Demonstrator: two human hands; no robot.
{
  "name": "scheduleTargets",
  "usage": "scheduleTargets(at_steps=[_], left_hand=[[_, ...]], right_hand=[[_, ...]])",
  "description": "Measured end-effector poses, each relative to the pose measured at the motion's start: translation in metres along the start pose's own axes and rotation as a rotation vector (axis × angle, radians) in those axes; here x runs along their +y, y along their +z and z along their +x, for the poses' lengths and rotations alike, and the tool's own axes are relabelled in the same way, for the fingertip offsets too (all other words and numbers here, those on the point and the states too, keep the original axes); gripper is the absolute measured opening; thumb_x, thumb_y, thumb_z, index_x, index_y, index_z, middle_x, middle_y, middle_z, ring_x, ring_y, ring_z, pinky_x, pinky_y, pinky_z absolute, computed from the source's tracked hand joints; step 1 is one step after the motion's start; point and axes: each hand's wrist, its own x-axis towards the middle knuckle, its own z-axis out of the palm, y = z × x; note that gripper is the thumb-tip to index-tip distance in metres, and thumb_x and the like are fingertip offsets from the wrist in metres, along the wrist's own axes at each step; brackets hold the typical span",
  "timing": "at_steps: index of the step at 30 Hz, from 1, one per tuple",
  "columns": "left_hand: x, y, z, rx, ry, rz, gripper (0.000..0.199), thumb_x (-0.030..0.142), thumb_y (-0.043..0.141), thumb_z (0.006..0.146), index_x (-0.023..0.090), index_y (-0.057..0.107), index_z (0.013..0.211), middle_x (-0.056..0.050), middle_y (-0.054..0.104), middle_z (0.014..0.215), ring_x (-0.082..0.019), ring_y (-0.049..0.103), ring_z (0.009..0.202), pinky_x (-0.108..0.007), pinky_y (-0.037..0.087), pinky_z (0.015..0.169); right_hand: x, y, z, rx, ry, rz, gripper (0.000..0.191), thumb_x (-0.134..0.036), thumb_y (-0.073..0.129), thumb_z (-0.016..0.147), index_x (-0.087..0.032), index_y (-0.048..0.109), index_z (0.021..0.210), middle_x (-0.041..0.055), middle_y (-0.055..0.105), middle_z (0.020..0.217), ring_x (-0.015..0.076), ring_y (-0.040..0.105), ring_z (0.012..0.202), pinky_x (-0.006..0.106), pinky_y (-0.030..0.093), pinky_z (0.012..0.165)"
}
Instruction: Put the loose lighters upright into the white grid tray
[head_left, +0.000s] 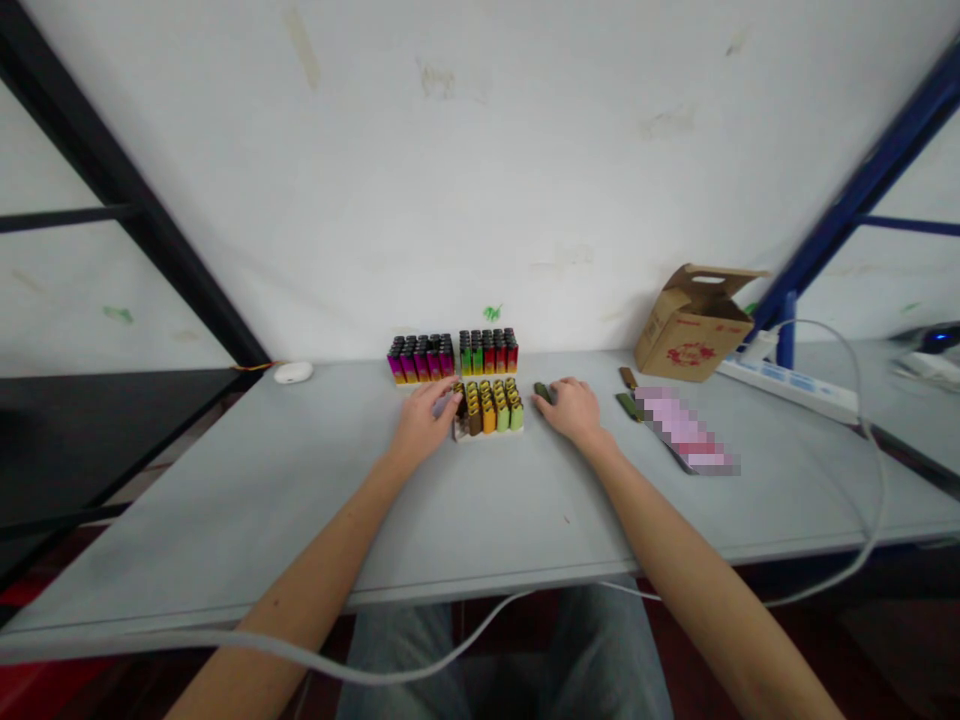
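Observation:
Several yellow, brown and green lighters [489, 412] stand in rows in a shallow white tray [487, 436] at the middle of the table. My left hand [427, 420] is at the tray's left side, its fingers touching the lighters at that end. To the right of the tray, my right hand [571, 405] has its fingers closed on a dark green lighter [543, 392]. Behind the tray stand a block of purple lighters [421, 360] and a block of green and red lighters [489, 352]. A brown lighter [628, 378] and a green lighter [628, 406] lie farther right.
A cardboard box [694, 325] stands open at the back right, beside a white power strip [795, 388]. A blurred pink phone [686, 430] lies nearer. A white earphone case [293, 373] is at the back left. A white cable [877, 480] crosses the table's right side and front edge.

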Motion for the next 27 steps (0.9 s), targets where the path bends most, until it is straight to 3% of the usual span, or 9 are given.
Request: scheduleTargets(at_steps=[5,10,16,20,24,27], left_hand=[[0.001,0.0,0.001,-0.001,-0.006,-0.041,0.031,0.035,0.047,0.091,0.02,0.066,0.111,-0.008,0.068,0.106,-0.021,0.063,0.095,-0.036,0.051,0.087],[-0.001,0.001,0.002,0.015,-0.032,-0.069,0.029,0.035,0.051,0.089,0.02,0.067,0.108,-0.007,0.069,0.101,-0.02,0.064,0.089,-0.034,0.053,0.079],[0.0,0.002,0.002,0.027,-0.047,-0.083,0.027,0.033,0.053,0.088,0.02,0.067,0.106,-0.007,0.069,0.099,-0.019,0.064,0.088,-0.033,0.054,0.078],[0.001,0.001,0.002,0.025,-0.034,-0.085,0.027,0.032,0.053,0.088,0.019,0.067,0.107,-0.008,0.069,0.101,-0.02,0.064,0.089,-0.033,0.054,0.078],[0.0,0.001,0.002,0.031,-0.026,-0.084,0.026,0.031,0.054,0.087,0.019,0.067,0.106,-0.007,0.069,0.101,-0.02,0.064,0.091,-0.033,0.054,0.081],[0.0,0.001,0.002,0.031,-0.028,-0.082,0.025,0.032,0.054,0.087,0.019,0.067,0.105,-0.007,0.069,0.101,-0.02,0.064,0.091,-0.034,0.053,0.082]], right_hand=[[0.002,0.0,0.003,-0.046,-0.025,0.098,0.021,-0.032,0.057,0.082,-0.02,0.07,0.093,0.0134,0.069,0.096,0.027,0.061,0.091,0.035,0.043,0.074],[0.005,0.002,0.006,0.029,-0.003,0.226,0.012,-0.022,0.057,0.079,-0.022,0.061,0.091,0.0074,0.069,0.088,0.0216,0.061,0.083,0.031,0.043,0.072],[-0.002,0.009,0.012,0.142,0.002,0.92,0.023,-0.035,0.05,0.084,-0.021,0.044,0.101,0.0012,0.061,0.082,0.0152,0.063,0.071,0.029,0.048,0.067],[-0.012,0.001,0.013,0.018,0.116,1.31,0.038,-0.038,0.065,0.074,-0.022,0.047,0.103,-0.0018,0.06,0.079,0.0128,0.064,0.071,0.029,0.051,0.072],[-0.017,-0.012,0.009,-0.149,0.207,1.513,0.02,-0.026,0.066,0.074,-0.02,0.059,0.092,-0.0001,0.062,0.085,0.0103,0.064,0.078,0.025,0.05,0.075],[-0.018,-0.017,0.006,-0.214,0.266,1.591,0.015,-0.022,0.061,0.078,-0.021,0.059,0.093,0.0,0.063,0.087,0.0108,0.065,0.079,0.023,0.05,0.069]])
